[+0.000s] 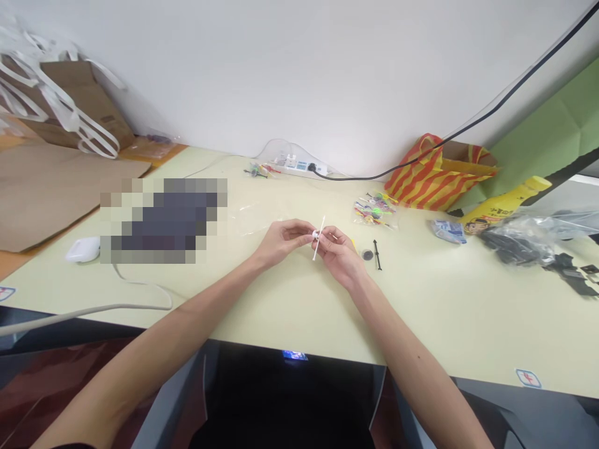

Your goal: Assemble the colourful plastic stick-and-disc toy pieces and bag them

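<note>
My left hand (283, 241) and my right hand (344, 259) meet over the middle of the table, fingertips pinched together. Between them is a small white plastic piece with a thin white rod (322, 223) that stands out above and below the fingers. The left fingertips grip the piece from the left; the right thumb and fingers hold it at the rod. Fingers cover much of its shape. Just right of my right hand lie a small dark round disc (367, 255) and a black rod with a pointed end (377, 254). A yellow bit (354, 246) peeks out behind that hand.
Bags of colourful plastic parts (374, 211) lie beyond my right hand. A power strip (299, 164) sits by the wall. Farther right are a striped bag (437, 178), a yellow bottle (508, 204) and black parts (517, 243). At left are a white case (84, 249) and a cable (140, 306).
</note>
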A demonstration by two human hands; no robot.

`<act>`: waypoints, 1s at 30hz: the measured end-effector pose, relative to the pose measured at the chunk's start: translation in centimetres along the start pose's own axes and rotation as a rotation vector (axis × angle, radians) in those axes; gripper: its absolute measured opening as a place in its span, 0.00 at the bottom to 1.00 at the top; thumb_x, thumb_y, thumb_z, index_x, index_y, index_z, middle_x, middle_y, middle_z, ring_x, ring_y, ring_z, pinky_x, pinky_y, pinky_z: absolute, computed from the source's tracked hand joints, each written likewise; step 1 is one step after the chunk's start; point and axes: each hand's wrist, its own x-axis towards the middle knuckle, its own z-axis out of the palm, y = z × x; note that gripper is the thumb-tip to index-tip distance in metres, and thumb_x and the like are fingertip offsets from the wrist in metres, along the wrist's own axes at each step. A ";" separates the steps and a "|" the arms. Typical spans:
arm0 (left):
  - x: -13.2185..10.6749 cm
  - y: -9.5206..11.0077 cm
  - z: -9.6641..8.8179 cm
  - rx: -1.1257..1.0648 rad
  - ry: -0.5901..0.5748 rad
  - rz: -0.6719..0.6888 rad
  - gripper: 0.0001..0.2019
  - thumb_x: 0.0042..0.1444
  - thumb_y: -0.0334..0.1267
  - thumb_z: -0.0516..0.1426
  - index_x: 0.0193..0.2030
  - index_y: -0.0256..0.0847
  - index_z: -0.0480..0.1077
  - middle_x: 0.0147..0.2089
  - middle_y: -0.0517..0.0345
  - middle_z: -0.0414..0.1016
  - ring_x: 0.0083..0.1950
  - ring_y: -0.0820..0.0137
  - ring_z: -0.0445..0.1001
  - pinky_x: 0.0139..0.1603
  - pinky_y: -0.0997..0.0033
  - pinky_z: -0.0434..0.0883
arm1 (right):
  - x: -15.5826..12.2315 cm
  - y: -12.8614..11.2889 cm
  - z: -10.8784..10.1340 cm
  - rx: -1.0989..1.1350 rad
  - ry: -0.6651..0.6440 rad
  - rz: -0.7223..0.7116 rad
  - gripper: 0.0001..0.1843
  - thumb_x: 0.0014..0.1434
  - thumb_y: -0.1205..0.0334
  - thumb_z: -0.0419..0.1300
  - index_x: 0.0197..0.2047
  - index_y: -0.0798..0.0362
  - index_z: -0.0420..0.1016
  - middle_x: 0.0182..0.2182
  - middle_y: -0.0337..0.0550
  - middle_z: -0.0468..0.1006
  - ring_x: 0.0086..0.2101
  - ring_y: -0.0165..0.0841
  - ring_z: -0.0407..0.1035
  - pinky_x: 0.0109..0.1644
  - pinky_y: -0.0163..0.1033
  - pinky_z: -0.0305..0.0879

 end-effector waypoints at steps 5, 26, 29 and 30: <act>0.0 0.2 0.0 -0.013 -0.017 -0.024 0.16 0.55 0.45 0.70 0.45 0.36 0.81 0.46 0.47 0.83 0.48 0.62 0.81 0.54 0.61 0.79 | 0.1 0.1 -0.2 -0.007 0.004 0.004 0.15 0.47 0.62 0.79 0.31 0.49 0.76 0.36 0.37 0.83 0.34 0.28 0.75 0.46 0.35 0.74; -0.3 0.7 0.0 -0.018 -0.005 -0.021 0.16 0.51 0.43 0.72 0.44 0.37 0.83 0.43 0.47 0.85 0.44 0.61 0.83 0.50 0.61 0.81 | -0.3 0.0 -0.1 -0.073 -0.057 0.030 0.16 0.49 0.54 0.78 0.30 0.50 0.76 0.34 0.37 0.81 0.32 0.30 0.75 0.44 0.39 0.74; -0.3 0.8 0.2 -0.006 0.001 -0.018 0.16 0.50 0.44 0.72 0.43 0.38 0.83 0.43 0.47 0.85 0.44 0.60 0.83 0.50 0.60 0.81 | -0.5 0.1 -0.1 -0.059 -0.059 0.052 0.17 0.48 0.54 0.79 0.29 0.50 0.75 0.33 0.36 0.80 0.31 0.29 0.74 0.42 0.38 0.74; -0.3 0.8 0.2 -0.005 -0.001 -0.014 0.16 0.50 0.44 0.72 0.43 0.38 0.83 0.43 0.47 0.85 0.44 0.60 0.83 0.50 0.60 0.81 | -0.5 0.2 -0.1 -0.054 -0.060 0.063 0.18 0.48 0.54 0.79 0.29 0.50 0.75 0.32 0.36 0.80 0.31 0.29 0.74 0.42 0.37 0.74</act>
